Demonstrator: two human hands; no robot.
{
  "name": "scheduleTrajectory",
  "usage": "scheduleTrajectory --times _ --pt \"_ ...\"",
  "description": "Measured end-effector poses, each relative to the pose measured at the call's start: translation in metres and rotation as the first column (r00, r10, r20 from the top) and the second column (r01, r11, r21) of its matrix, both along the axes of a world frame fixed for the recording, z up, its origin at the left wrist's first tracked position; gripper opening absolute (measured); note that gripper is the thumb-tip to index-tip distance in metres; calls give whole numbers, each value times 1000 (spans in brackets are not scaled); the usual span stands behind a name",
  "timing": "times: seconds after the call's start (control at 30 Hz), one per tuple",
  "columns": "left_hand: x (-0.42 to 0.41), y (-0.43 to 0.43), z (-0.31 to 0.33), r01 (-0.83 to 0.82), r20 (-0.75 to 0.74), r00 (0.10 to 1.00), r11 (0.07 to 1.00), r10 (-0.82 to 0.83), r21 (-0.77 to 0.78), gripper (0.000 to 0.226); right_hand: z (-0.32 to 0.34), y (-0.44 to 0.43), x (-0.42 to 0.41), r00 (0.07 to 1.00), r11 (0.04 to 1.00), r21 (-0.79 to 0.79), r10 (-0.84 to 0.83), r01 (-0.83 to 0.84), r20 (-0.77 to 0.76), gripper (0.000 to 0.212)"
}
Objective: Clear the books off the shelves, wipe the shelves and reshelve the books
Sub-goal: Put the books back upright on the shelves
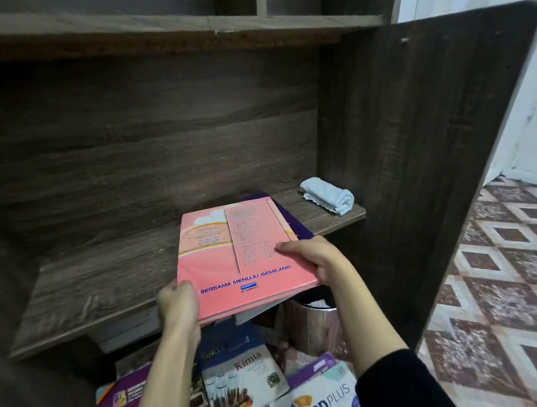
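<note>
I hold a pink book [240, 259] with both hands. My left hand [176, 301] is curled around its near left corner. My right hand [316, 258] grips the right edge, with the thumb on the cover. A purple book [295, 223] shows under it, just beyond my right hand. The far part of the pink book is over the shelf [103, 280]. A folded cloth [327, 195] rests on the shelf, further beyond my right hand. More books [246, 381] lie below my hands.

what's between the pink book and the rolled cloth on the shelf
In the head view, the edge of a purple book sticks out from under the pink book; past it, only bare shelf up to the cloth.
</note>
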State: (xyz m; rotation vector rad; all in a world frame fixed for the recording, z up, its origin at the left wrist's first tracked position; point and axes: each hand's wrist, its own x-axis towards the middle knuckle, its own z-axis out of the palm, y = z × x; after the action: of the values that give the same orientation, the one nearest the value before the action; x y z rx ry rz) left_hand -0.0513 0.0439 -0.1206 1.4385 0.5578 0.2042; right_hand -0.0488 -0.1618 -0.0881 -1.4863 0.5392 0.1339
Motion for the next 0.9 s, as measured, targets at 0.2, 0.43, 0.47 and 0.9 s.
scheduleTrajectory --times 0.2,0.43,0.47,0.9 --pt "-7 19 13 55 129 990 998 -58 26 26 5 21 -11 992 977 184 93 -107 81 45" --pt "-15 53 36 73 171 983 997 -68 -20 27 45 63 -24 909 939 281 71 -200 410 38" --pt "-16 59 39 57 169 984 998 -55 -9 28 48 73 -24 888 933 290 62 -214 455 39" --pt "-72 116 165 -119 561 828 973 -14 200 38 31 209 -51 644 970 -239 202 -31 738 32"
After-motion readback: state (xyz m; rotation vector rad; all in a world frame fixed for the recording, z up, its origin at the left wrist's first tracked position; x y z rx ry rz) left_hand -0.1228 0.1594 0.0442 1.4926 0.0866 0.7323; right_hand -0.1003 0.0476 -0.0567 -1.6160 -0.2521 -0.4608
